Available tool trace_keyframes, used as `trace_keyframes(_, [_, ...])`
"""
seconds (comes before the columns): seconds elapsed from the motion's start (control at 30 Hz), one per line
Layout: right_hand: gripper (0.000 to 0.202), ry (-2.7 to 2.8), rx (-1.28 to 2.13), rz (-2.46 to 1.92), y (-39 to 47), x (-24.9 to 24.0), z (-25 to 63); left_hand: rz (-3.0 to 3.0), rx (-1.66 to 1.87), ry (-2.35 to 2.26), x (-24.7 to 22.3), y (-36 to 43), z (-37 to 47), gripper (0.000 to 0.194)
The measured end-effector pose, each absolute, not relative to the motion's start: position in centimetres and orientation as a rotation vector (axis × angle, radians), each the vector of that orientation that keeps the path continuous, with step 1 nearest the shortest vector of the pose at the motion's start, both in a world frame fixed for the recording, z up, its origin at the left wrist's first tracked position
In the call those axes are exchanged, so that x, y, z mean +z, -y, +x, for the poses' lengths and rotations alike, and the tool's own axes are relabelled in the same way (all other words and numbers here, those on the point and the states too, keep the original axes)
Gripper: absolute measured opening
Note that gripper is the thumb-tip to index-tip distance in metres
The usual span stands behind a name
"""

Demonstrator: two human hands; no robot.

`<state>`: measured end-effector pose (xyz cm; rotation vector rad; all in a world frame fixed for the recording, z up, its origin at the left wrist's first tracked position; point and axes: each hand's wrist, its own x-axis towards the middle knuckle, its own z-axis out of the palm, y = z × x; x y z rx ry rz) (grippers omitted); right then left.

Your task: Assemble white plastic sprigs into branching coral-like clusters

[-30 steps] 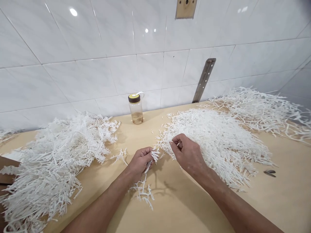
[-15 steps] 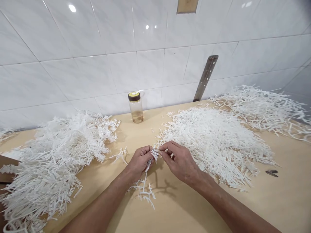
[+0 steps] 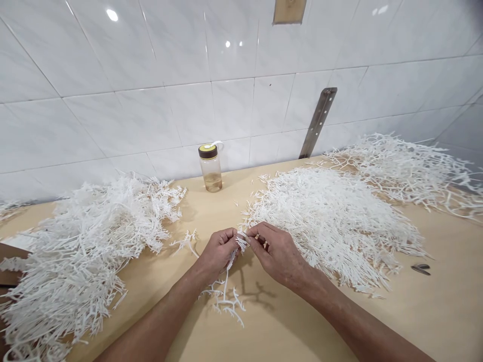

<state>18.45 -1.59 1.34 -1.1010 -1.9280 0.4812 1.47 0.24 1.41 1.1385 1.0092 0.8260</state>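
My left hand (image 3: pixel 219 254) is closed on a white branched plastic sprue (image 3: pixel 227 300), whose forked end hangs down below the wrist over the table. A small bunch of thin white sticks (image 3: pixel 242 242) pokes out beyond the left thumb. My right hand (image 3: pixel 281 254) pinches at the tips of that bunch between thumb and forefinger, just right of the left fingers. What lies inside each grip is partly hidden by the fingers. Another small branched sprue (image 3: pixel 186 243) lies on the table left of my left hand.
A heap of white branched sprues (image 3: pixel 83 246) covers the left side. On the right lies a pile of thin white pieces (image 3: pixel 335 226), with stringy bare sprues (image 3: pixel 415 168) behind. A bottle (image 3: pixel 212 175) stands by the tiled wall, near a metal bracket (image 3: pixel 318 123). Small dark objects (image 3: pixel 420 269) lie at right.
Both hands stay close together with barely any movement. The hanging sprue end has swung slightly to the right, and the bunch of sticks has shifted a little between the fingertips.
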Motion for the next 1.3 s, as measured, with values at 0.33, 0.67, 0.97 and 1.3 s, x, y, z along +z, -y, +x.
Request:
trace_keyframes(0.33, [0.013, 1.705, -0.037, -1.387, -0.6, 0.7, 20.9, 1.171, 0.798, -1.005, 1.7, 0.1, 1.5, 0.038])
trace_keyframes(0.67, [0.008, 1.789, 0.217, -1.316, 0.2, 1.2, 20.1, 1.102, 0.855, -0.979, 1.2, -0.2, 1.5, 0.038])
trace_keyframes(0.97, [0.008, 1.872, 0.465, -1.128, 1.9, 1.2, 18.2, 1.12, 0.823, -0.999, 1.1, -0.3, 1.3, 0.044])
trace_keyframes(1.3, [0.008, 1.843, 0.521, -1.128, 1.9, 0.8, 18.1, 1.105, 0.826, -0.987, 1.3, -0.4, 1.3, 0.047])
